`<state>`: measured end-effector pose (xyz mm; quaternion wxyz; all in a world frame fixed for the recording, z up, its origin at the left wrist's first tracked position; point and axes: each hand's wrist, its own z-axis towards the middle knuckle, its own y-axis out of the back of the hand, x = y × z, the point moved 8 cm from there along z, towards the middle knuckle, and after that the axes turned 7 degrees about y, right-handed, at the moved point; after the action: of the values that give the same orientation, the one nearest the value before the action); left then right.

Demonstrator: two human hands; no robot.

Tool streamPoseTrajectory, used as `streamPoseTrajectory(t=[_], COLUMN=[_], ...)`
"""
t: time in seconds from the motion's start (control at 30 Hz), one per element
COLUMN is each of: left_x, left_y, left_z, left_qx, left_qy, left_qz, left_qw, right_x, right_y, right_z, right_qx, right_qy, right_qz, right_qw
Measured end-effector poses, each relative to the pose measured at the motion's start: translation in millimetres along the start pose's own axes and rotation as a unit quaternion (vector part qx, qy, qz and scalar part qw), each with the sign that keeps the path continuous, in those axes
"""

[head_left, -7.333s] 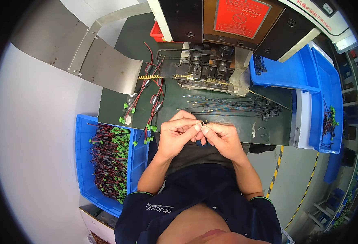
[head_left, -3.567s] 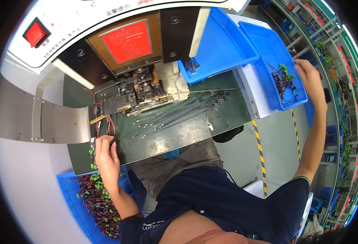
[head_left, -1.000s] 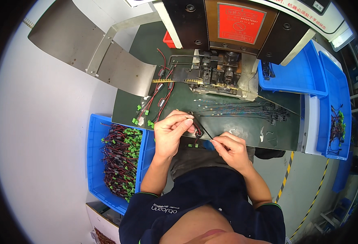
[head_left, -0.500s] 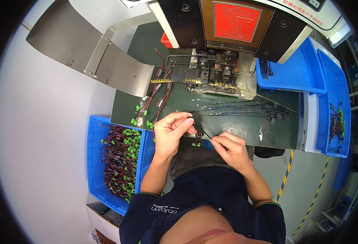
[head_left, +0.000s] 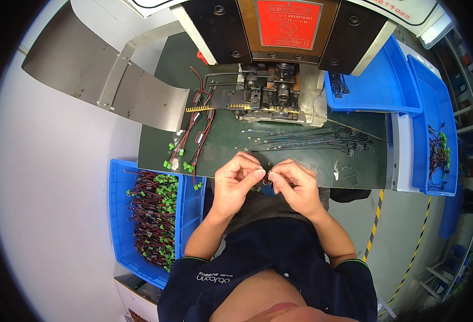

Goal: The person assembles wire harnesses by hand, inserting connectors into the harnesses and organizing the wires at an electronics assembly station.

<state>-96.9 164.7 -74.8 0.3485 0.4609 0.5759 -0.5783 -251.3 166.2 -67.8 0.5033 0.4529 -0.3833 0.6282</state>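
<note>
My left hand point(head_left: 235, 182) and my right hand point(head_left: 296, 187) meet over the bench's front edge, thumbs and forefingers pinched almost tip to tip. Between them is a wire lead point(head_left: 266, 182), mostly covered by the fingers; a little dark wire shows. Both hands are closed on it. Beyond the hands, a spread bundle of thin dark wires point(head_left: 301, 140) with black connectors lies on the green bench top point(head_left: 223, 153). To the left lie several red-and-black leads point(head_left: 200, 137) with green connectors. One green connector hangs past the edge.
A crimping machine point(head_left: 271, 94) with a terminal strip stands behind the bench. A curved metal guide point(head_left: 153, 99) reaches in from the left. At lower left, a blue bin point(head_left: 119, 225) holds many leads. Blue trays point(head_left: 376, 96) stand at right, one holding green-connector leads point(head_left: 439, 153).
My right hand has come up and left to meet my left hand; the black wire earlier stretched between them is now mostly covered. The whole view has shifted slightly.
</note>
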Motion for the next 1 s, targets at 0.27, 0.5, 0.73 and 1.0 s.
streamPoseTrajectory(t=[0.27, 0.5, 0.73, 1.0], left_x=[-25, 0, -4, -13], left_y=[-5, 4, -4, -1], left_z=[-1, 2, 0, 1], left_qx=[-0.009, -0.009, 0.007, 0.037], left_qy=[-0.139, -0.038, -0.015, -0.014], left_qz=[0.159, -0.06, -0.06, 0.109], left_qw=[0.978, 0.997, 0.998, 0.993], right_x=[-14, 0, 6, 7], right_y=[-6, -8, -13, -7], right_z=[8, 15, 17, 13], right_qx=[0.057, 0.042, 0.136, 0.108], right_qy=[-0.066, -0.032, -0.013, -0.018], right_qz=[0.107, 0.035, -0.006, -0.004], right_qw=[0.99, 0.998, 0.991, 0.994])
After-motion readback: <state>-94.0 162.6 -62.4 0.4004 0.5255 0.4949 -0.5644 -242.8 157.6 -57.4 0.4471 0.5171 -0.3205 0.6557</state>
